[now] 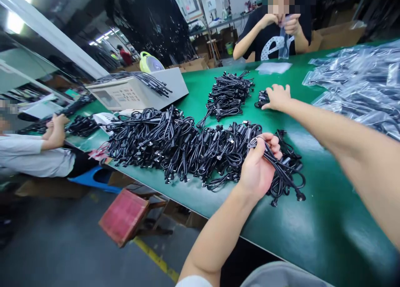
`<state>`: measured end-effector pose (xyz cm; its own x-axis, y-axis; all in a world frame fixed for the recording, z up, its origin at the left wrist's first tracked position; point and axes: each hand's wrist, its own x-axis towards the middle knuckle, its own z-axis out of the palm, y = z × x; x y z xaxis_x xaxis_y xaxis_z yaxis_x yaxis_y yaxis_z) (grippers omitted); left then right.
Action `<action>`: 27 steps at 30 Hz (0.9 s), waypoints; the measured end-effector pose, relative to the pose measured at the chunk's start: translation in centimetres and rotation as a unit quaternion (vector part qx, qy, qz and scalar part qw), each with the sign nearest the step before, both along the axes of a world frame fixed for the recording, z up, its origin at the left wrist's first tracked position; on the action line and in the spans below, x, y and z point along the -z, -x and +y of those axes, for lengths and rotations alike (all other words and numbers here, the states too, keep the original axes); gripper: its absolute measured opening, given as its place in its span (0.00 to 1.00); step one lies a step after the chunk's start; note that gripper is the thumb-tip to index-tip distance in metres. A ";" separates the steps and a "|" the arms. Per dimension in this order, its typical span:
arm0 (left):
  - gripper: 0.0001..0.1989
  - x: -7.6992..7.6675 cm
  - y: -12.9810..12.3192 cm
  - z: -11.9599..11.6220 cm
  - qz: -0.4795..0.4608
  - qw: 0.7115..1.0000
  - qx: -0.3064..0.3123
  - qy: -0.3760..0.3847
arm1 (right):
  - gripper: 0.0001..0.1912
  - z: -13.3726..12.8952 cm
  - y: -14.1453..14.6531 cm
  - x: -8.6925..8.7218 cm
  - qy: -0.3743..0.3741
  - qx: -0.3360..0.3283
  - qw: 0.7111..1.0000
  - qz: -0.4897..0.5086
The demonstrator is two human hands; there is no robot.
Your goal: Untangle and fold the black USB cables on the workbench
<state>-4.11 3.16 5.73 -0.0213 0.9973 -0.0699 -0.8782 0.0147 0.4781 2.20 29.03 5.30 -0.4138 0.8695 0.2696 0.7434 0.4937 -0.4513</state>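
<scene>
My left hand (261,166) is closed round a bundle of black cables (283,170), whose ends hang to the right over more cables on the green table (315,220). Farther off, my right hand (278,97) has its fingers spread and touches the edge of a small cable bundle (262,98) lying on the table. A long heap of black cables (175,141) stretches left from my left hand. Behind it lies a smaller stack of bundled cables (229,95).
Clear plastic bags holding cables (368,78) cover the table's right side. Across it, a person (265,41) holds a plastic bag. A beige instrument (134,91) stands at the left, near another person (37,149). A red stool (125,216) is below the edge.
</scene>
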 end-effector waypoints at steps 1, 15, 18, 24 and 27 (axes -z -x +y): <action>0.10 0.1 -0.1 0.0 0.003 1.000 0.001 0.000 | 0.18 -1.1 -1.0 -1.3 -0.006 -0.017 1.000 -0.001; 0.25 1.5 -2.9 -1.3 0.018 0.969 0.225 0.096 | 0.14 -25.4 -13.3 0.0 -0.404 -0.308 0.858 -0.078; 0.24 1.9 -3.1 -2.3 0.026 0.958 0.261 0.112 | 0.15 -25.7 -13.4 -0.7 -0.460 -0.315 0.822 -0.114; 0.24 3.5 -2.8 -7.1 0.169 0.948 0.271 0.004 | 0.13 -26.4 -15.4 -0.4 -0.434 -0.290 0.841 -0.141; 0.26 4.0 -2.7 -8.9 0.231 0.935 0.267 -0.002 | 0.09 -27.1 -15.6 0.7 -0.376 -0.286 0.878 -0.083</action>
<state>-1.43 -5.77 1.71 0.4534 0.8743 -0.1732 -0.4448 0.3903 0.8061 17.82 1.93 4.63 -0.8120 0.1099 0.5732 0.3025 0.9192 0.2522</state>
